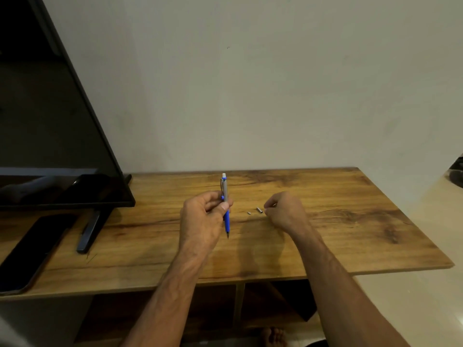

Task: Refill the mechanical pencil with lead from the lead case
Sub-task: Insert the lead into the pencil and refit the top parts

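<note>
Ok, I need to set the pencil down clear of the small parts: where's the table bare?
Bare wood runs from the right hand to the table's right edge, and along the wall beyond the pencil. Crowded: the small metal parts beside that hand, and the screen stand and phone at left.

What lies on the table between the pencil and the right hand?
Head view: two small grey pieces lie on the table, the shorter nearer the mechanical pencil, the longer nearer the right hand.

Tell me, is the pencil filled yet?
Not yet. Done: a small metal cap lies on the table. In hand: the left hand grips the pencil upright; the right hand rests beside the cap. Left: pulling off the white eraser and dropping lead in, probably.
</note>
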